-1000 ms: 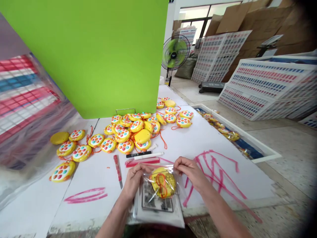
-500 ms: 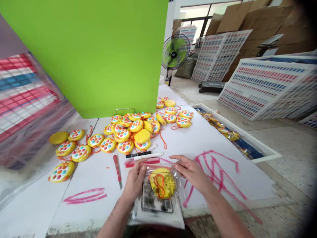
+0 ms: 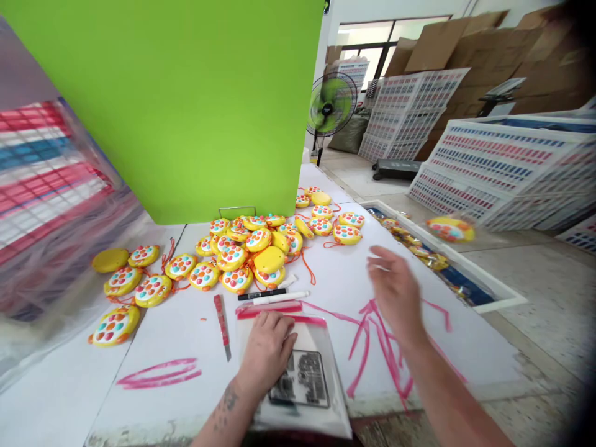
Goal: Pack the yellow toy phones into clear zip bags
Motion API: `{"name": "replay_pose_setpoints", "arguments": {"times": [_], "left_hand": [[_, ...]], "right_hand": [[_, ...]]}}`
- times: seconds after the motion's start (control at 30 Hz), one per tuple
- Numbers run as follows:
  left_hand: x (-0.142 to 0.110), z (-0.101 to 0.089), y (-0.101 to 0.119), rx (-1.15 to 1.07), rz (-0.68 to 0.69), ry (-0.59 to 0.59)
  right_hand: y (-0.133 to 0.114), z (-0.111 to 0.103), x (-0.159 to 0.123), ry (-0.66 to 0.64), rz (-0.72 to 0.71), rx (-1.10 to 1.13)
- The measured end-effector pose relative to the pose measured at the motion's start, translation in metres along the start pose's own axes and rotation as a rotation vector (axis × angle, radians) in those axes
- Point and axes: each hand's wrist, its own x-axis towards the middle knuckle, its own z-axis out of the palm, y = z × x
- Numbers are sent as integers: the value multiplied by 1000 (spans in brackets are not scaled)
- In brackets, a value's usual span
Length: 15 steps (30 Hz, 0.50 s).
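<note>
My left hand [image 3: 267, 347] lies on a stack of clear plastic bags [image 3: 321, 366] at the table's front edge, its fingers resting on the top bag near a pink strip. A dark printed panel shows through the plastic. My right hand [image 3: 395, 292], blurred, reaches over the right side of the table with fingers apart and nothing in them. Beyond it a yellow turtle-shaped toy [image 3: 451, 229] with coloured dots hangs blurred in mid-air above a white crate [image 3: 500, 304] of bagged toys. Many more such toys [image 3: 230, 256] lie heaped before a green board.
Behind my left hand lie a black marker [image 3: 261, 294] and a white pen [image 3: 282, 298]. A red-handled cutter [image 3: 221, 320] with its blade out is to the left. The green board [image 3: 177, 112] blocks the back. A fan [image 3: 327, 108] and stacked crates [image 3: 503, 155] stand beyond.
Both hands held a bagged yellow toy over the bag stack. Now my right hand has swung right and let go, and a toy flies toward the crate. My left hand has lowered onto the bags.
</note>
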Motion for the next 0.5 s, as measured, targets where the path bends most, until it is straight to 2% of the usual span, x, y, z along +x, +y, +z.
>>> {"name": "replay_pose_setpoints", "arguments": {"times": [0.1,0.2,0.27,0.33,0.4,0.5], "left_hand": [[0,0,1,61,1,-33],[-1,1,1,111,4,-54],[-2,3,1,135,5,-52],[-2,5,0,155,2,-47],[-2,6,-1,170,-4,-46],[-3,7,0,190,-8,-46]], "right_hand": [[-6,43,-11,-332,-137,-49],[-14,84,-16,-487,-242,-68],[-18,107,-15,-544,-170,-77],[-20,125,-14,-580,-32,-74],[-20,139,-13,-595,73,-60],[-16,151,-13,-573,125,-18]]}}
